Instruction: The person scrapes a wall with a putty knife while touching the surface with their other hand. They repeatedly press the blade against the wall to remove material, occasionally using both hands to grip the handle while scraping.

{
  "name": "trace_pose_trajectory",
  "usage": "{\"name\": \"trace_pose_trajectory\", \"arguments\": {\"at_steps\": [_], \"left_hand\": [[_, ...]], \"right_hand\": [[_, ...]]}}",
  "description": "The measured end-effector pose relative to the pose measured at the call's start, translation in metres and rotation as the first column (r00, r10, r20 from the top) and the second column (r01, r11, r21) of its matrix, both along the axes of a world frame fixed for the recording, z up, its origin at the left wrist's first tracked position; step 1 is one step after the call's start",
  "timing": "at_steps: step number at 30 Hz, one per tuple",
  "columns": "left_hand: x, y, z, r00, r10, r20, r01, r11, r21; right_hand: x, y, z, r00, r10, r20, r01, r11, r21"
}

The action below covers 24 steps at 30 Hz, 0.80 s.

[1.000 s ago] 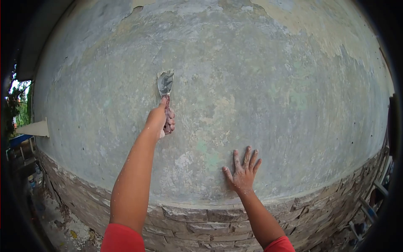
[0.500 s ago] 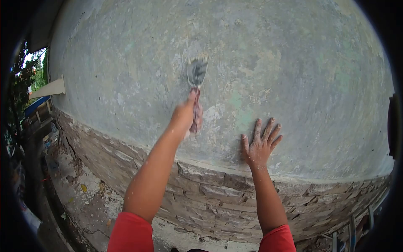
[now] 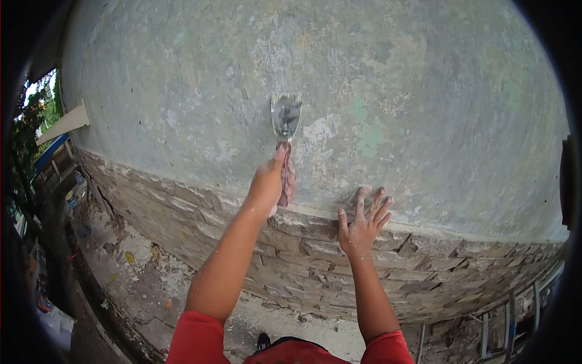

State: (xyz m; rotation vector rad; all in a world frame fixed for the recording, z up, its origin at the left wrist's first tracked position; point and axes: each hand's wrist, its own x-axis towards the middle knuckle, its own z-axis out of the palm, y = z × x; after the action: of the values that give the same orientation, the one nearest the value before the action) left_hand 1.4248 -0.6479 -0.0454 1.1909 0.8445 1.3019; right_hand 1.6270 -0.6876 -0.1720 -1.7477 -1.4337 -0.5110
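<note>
One scraper (image 3: 285,118), two hands, one wall (image 3: 436,91).

Left hand (image 3: 270,181): fingers closed round the scraper's reddish handle, thumb lying along it. Scraper upright, blade up. The blade is smeared grey and lies against the plaster just above the hand; cannot tell whether its whole edge touches.

Right hand (image 3: 362,224): empty, all five fingers spread, palm flat on the wall where the plaster meets the stone band (image 3: 182,203). It is below and right of the scraper, near but apart from the left hand.

Wall: grey-green, patchy, with pale scraped spots around the blade. Ground (image 3: 139,267) below is littered with flakes. Two red sleeves (image 3: 197,340) at the frame bottom.
</note>
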Motion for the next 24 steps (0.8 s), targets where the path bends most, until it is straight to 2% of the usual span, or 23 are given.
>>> {"name": "trace_pose_trajectory", "arguments": {"at_steps": [1,2,4,5,7,8,9,10,12,13,14,15,17,22,24], "left_hand": [[0.0,0.0,0.037,1.0,0.012,-0.011,-0.011,0.998,0.057],[0.001,0.005,0.074,0.998,-0.048,0.03,0.045,0.994,0.101],[0.004,0.015,0.139,1.0,-0.004,-0.03,0.009,0.981,0.196],[0.005,0.019,0.157,0.998,0.016,-0.061,0.0,0.967,0.255],[0.007,0.021,0.157,0.999,0.013,-0.051,0.0,0.97,0.242],[0.008,0.021,0.151,0.999,0.012,-0.052,0.0,0.976,0.217],[0.008,0.02,0.127,1.0,-0.02,-0.019,0.023,0.98,0.195],[0.011,0.016,0.088,0.999,-0.049,0.014,0.046,0.984,0.17],[0.017,-0.004,0.002,1.0,0.0,-0.019,0.001,1.0,0.005],[0.021,-0.014,-0.038,1.0,0.002,0.023,0.0,0.997,-0.077],[0.024,-0.023,-0.061,0.998,0.009,0.061,0.0,0.988,-0.152],[0.023,-0.027,-0.059,0.999,0.019,0.04,-0.013,0.988,-0.155],[0.031,-0.021,-0.041,0.995,0.058,0.075,-0.051,0.994,-0.097],[0.032,0.019,0.142,0.998,0.047,-0.034,-0.035,0.955,0.294],[0.041,0.021,0.166,0.998,0.067,-0.021,-0.055,0.934,0.352]], "right_hand": [[-0.005,-0.002,-0.003,0.999,0.016,-0.047,-0.018,0.999,-0.031],[-0.011,-0.003,-0.005,0.995,0.032,-0.096,-0.037,0.997,-0.061],[-0.017,-0.005,-0.01,0.993,0.048,-0.107,-0.055,0.996,-0.063],[-0.018,-0.004,-0.011,0.991,0.043,-0.123,-0.054,0.995,-0.082],[-0.017,-0.003,-0.018,0.993,0.022,-0.12,-0.035,0.994,-0.106],[-0.016,-0.002,-0.023,0.993,0.019,-0.12,-0.033,0.993,-0.114],[-0.015,-0.002,-0.03,0.995,0.018,-0.103,-0.03,0.992,-0.122],[-0.013,-0.004,-0.036,0.996,0.018,-0.087,-0.029,0.991,-0.134],[-0.01,-0.007,-0.038,0.996,0.024,-0.086,-0.038,0.985,-0.165],[-0.008,-0.007,-0.04,0.997,0.04,-0.067,-0.049,0.989,-0.138],[-0.008,-0.007,-0.043,0.997,0.055,-0.053,-0.061,0.993,-0.105],[-0.008,-0.007,-0.044,0.999,0.041,-0.028,-0.043,0.994,-0.102],[-0.007,-0.004,-0.042,0.998,0.051,-0.026,-0.053,0.994,-0.1],[-0.003,-0.009,-0.044,0.997,0.069,-0.03,-0.073,0.99,-0.123],[-0.002,-0.003,-0.044,0.998,0.061,-0.021,-0.063,0.992,-0.113]]}}
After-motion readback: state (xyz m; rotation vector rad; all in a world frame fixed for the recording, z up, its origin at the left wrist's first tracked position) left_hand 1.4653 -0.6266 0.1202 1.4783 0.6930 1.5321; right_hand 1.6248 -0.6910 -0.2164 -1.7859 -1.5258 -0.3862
